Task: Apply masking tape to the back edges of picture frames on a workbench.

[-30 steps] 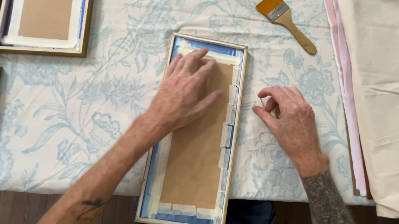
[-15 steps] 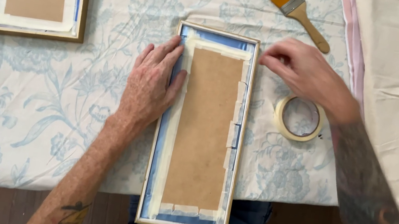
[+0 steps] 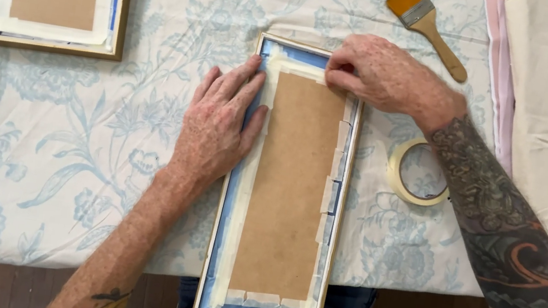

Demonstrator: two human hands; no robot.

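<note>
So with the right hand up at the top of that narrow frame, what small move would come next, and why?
Probably the right hand slides along the top strip of tape, pressing it flat. Its fingertips already pinch there, and the left hand steadies the narrow frame on its left edge.

No packages, labels, signs or screens showed anywhere in the head view.
</note>
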